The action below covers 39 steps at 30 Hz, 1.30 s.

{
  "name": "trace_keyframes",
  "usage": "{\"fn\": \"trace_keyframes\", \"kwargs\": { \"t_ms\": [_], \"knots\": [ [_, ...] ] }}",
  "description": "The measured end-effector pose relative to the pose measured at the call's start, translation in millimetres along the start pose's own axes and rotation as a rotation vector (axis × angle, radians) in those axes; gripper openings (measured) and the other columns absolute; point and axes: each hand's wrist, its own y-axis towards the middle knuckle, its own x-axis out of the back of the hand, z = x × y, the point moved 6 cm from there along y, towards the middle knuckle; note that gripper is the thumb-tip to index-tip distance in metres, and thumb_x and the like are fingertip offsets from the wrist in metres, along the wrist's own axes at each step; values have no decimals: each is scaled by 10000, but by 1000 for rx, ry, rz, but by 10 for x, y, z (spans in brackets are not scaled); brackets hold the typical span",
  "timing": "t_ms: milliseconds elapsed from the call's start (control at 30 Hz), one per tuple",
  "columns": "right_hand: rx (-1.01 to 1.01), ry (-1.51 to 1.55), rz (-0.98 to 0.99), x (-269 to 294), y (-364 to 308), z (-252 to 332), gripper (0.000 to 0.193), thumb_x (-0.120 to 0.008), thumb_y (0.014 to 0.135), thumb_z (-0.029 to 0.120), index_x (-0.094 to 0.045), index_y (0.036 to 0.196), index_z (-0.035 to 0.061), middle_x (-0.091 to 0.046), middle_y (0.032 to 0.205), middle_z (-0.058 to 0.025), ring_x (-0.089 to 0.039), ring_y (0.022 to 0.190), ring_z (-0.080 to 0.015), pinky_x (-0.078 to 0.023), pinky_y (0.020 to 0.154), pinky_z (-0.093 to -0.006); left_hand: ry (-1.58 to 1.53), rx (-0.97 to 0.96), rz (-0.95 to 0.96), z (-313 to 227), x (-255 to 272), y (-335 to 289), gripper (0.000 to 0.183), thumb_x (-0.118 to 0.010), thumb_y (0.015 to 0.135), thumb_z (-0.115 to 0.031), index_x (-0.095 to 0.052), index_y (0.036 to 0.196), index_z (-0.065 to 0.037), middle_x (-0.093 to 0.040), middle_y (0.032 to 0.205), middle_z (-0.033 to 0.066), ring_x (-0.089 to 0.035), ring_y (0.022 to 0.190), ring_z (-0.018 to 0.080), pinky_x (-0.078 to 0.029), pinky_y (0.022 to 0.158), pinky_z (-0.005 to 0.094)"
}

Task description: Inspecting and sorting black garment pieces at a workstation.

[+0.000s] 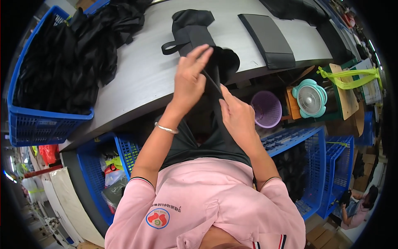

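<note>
A black fabric piece (198, 35) with a small strap loop (169, 48) at its left side lies on the grey table. Its dark lower part drapes over the near edge between my hands. My left hand (190, 79) is over it, index and middle fingers stretched out, fingertips at the fabric; its thumb is hidden. My right hand (238, 114), lower and to the right, is closed, thumb and forefinger pinching a thin black strip (212, 81). The strip slants up to the edge of my left palm. Whether the strip belongs to the fabric piece I cannot tell.
A blue crate (49, 124) heaped with black fabric stands at the left. Flat black panels (267, 39) lie on the table (141, 70) to the right. Below its edge are a purple basket (266, 109), a turquoise fan (310, 98) and more blue crates (319, 166). Another person (358, 207) sits far right.
</note>
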Motion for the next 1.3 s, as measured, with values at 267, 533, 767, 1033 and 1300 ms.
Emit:
{"fn": "trace_keyframes", "kwargs": {
  "t_ms": [267, 533, 767, 1033, 1300],
  "knots": [
    [128, 61, 47, -259, 186, -191, 101, -649, 832, 138, -600, 811, 52, -642, 787, -92, -648, 689, -253, -482, 552, -345, -164, -265, 391, -762, 0, -412, 615, -628, 711, 96, -644, 1294, -99, -587, 1358, 77, -533, 875, 250, -485, 796, 323],
    [-380, 1245, -126, -603, 170, -917, 575, -645, 958, 140, -387, 1454, 3, -451, 1445, -87, -468, 1286, -216, -408, 1074, -338, -200, 54, 7, -458, 246, -873, 801, -669, 682, -22, -454, 1453, -42, -352, 1525, 202, -392, 1340, 364, -370, 1087, 432],
    [-605, 1521, -216, -320, 198, -477, 501, -639, 968, 211, -466, 1405, 36, -532, 1345, -89, -541, 1186, -197, -472, 1012, -377, -1, 102, -191, -557, 47, -831, 880, -708, 669, 23, -391, 1484, -72, -345, 1525, 163, -474, 1156, 253, -465, 857, 358],
    [-522, 1571, -113, -390, 48, -489, 383, -552, 988, 343, -560, 1266, 80, -662, 1066, -68, -670, 849, -134, -547, 545, -247, -280, 145, -211, -607, -15, -788, 765, -541, 657, 217, -619, 1331, -136, -511, 1236, 60, -547, 827, 114, -462, 603, 224],
    [-337, 1787, 61, -606, 105, -539, 496, -632, 906, 421, -580, 1221, 41, -653, 1094, -99, -674, 930, -205, -592, 705, -305, -442, 194, -239, -589, -113, -881, 768, -578, 663, 213, -599, 1356, -117, -519, 1228, 74, -566, 868, 125, -499, 621, 239]
  ]
}}
